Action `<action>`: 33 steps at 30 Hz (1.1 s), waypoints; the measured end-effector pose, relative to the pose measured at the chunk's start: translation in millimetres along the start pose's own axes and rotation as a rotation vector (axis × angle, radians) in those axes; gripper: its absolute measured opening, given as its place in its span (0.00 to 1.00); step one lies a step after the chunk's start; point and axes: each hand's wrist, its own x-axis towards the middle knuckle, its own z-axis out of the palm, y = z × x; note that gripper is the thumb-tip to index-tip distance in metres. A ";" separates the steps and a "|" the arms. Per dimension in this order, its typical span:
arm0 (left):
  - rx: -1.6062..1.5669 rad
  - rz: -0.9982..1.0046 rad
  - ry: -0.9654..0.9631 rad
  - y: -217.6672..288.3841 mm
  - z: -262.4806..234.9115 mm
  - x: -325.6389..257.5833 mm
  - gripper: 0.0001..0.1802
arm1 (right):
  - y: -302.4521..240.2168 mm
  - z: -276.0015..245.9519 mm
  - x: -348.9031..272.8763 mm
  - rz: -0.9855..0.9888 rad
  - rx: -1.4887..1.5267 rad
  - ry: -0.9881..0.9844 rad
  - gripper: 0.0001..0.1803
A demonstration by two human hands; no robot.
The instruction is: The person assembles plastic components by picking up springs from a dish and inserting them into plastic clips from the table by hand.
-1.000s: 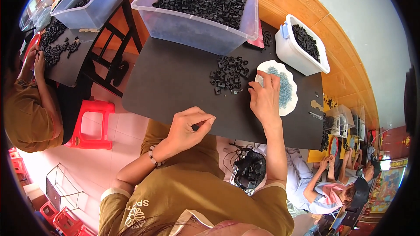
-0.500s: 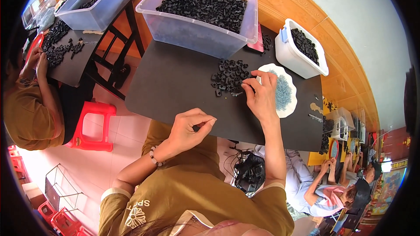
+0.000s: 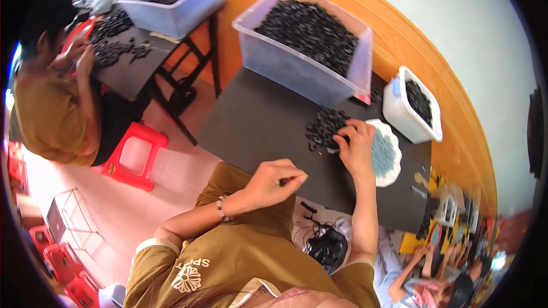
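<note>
A matte black rectangular tabletop (image 3: 257, 131) carries the work, its surface flat and dull. Near the middle of it, toward the far edge, lies a loose heap of small black plastic parts (image 3: 323, 128), knobbly and ring-like, each too small to make out in detail. The right hand (image 3: 355, 147) rests palm down at the right rim of that heap, fingers spread and curled onto the parts, touching them; whether it pinches one cannot be told. Just beside that hand, on its right, sits a white scallop-edged shallow dish (image 3: 393, 174) filled with fine grey-blue bits. The left hand (image 3: 274, 181) hovers over the near edge of the tabletop, clenched into a loose fist with thumb pressed against the forefinger; whatever it may grip is hidden. A beaded bracelet (image 3: 220, 209) circles its wrist. Along the far edge stands a large translucent plastic tub (image 3: 297, 71) heaped with the same black parts, and at the far right corner a smaller white plastic box (image 3: 399, 111) also holds black pieces. To the left, well apart, a second dark table (image 3: 128, 71) bears another clear plastic bin (image 3: 171, 11) and scattered black parts, where a co-worker in an ochre shirt (image 3: 48, 120) sits beside a red plastic stool (image 3: 134, 157) on the pale tiled floor (image 3: 142, 205).
</note>
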 end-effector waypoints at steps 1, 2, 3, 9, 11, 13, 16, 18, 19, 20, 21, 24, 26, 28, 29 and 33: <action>-0.002 -0.034 -0.014 4.2 -2.2 0.5 0.05 | 0.2 -1.2 -0.8 -0.002 0.005 -0.001 0.09; -0.020 -0.048 -0.008 4.9 -2.7 0.5 0.06 | -1.7 -1.5 -0.3 0.009 0.016 0.004 0.09; -0.040 -0.062 -0.002 4.7 -3.4 0.7 0.06 | -4.8 -2.9 0.7 0.020 0.027 0.009 0.08; -0.207 -0.250 0.044 3.6 -8.9 3.8 0.09 | -46.8 -30.9 0.6 -0.060 0.092 0.060 0.11; -0.328 -0.289 0.057 14.6 -12.5 8.0 0.12 | -67.4 -41.5 -2.5 -0.147 0.146 0.034 0.12; -0.328 -0.275 0.080 20.7 -15.7 9.8 0.15 | -81.7 -42.9 -8.3 -0.197 0.168 0.016 0.12; -0.394 -0.253 0.052 16.5 -14.8 10.0 0.16 | -100.7 -39.2 -13.9 -0.332 0.208 -0.022 0.13; -0.286 -0.214 0.018 21.7 -19.0 8.0 0.16 | -103.6 -33.7 -18.2 -0.351 0.221 -0.044 0.13; -0.180 -0.177 -0.019 23.8 -20.8 6.9 0.16 | -104.7 -32.1 -19.3 -0.367 0.232 -0.066 0.13; -0.178 -0.178 -0.014 23.2 -21.4 5.7 0.16 | -106.8 -32.7 -19.4 -0.375 0.227 -0.053 0.13; -0.190 -0.189 -0.026 21.8 -21.8 4.4 0.16 | -107.2 -32.6 -18.9 -0.379 0.231 -0.056 0.13; -0.238 -0.255 -0.073 20.6 -25.0 2.0 0.17 | -107.1 -32.5 -18.9 -0.408 0.283 -0.076 0.12; -0.276 -0.307 -0.114 16.9 -24.5 1.2 0.18 | -104.9 -31.0 -19.9 -0.393 0.353 -0.084 0.12; -0.418 -0.341 -0.107 11.4 -20.1 0.0 0.18 | -102.0 -29.7 -22.8 -0.380 0.366 -0.079 0.12; -0.418 -0.345 -0.106 12.6 -19.6 -0.5 0.18 | -100.4 -29.7 -24.2 -0.367 0.378 -0.072 0.12; -0.505 -0.399 -0.021 13.8 -16.4 0.6 0.16 | -90.6 -38.2 -26.2 -0.319 0.410 -0.086 0.14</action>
